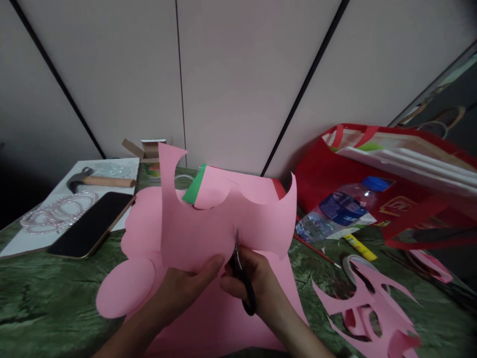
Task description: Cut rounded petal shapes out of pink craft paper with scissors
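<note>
My left hand (186,286) pinches the lower edge of a pink paper sheet (201,223) that stands up from the table, with curved cut-outs along its top. My right hand (257,283) grips black-handled scissors (240,271), whose blades point up into the sheet's bottom edge just right of my left thumb. More pink paper (227,323) lies flat under both hands, and a round pink piece (126,287) sits to the left.
A green cloth (48,303) covers the table. At left are a black phone (93,223), bead bracelets (55,211) and a hammer (97,181). At right lie a water bottle (341,206), a red bag (410,199), a glue stick (360,247) and pink offcuts (372,311).
</note>
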A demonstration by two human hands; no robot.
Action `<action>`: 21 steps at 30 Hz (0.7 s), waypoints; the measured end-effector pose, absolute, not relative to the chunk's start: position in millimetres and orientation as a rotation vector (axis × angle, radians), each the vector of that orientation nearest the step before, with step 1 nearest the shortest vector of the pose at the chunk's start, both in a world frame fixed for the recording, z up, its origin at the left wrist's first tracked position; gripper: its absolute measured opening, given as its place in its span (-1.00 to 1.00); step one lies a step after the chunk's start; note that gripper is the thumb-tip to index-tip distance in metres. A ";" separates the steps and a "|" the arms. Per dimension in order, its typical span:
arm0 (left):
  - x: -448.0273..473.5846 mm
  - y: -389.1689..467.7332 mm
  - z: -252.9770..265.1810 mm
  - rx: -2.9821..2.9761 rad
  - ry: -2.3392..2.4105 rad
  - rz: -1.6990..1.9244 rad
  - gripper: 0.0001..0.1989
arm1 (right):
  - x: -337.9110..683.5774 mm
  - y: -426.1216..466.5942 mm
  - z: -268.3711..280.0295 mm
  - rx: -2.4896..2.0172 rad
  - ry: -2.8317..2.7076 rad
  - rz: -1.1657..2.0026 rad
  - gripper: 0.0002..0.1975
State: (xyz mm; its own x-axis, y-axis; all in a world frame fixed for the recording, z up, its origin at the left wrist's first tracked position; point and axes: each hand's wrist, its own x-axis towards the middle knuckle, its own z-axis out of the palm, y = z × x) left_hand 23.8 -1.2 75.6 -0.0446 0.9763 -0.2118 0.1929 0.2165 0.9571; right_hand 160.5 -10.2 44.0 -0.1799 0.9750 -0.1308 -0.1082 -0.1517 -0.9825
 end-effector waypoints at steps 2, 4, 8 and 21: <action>24.0 -1.3 74.7 1.171 1.492 0.946 -0.80 | 161.1 -9.8 42.7 -1.138 -1.174 1.499 -0.67; 24.3 -1.4 74.2 1.150 1.516 0.918 -0.78 | 161.6 -9.6 41.9 -1.140 -1.182 1.503 -0.68; 24.3 -0.9 73.5 1.151 1.457 0.961 -0.81 | 161.4 -9.9 43.3 -1.129 -1.172 1.511 -0.68; 23.1 0.0 73.8 1.191 1.463 0.928 -0.78 | 160.0 -10.7 43.9 -1.163 -1.175 1.479 -0.66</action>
State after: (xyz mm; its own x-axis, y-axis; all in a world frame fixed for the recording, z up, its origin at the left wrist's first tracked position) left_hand 23.1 0.0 73.8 -0.0233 0.9745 -0.2230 0.2129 0.2228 0.9513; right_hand 160.0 -10.7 43.9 -0.1624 0.9771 -0.1376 -0.0867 -0.1531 -0.9844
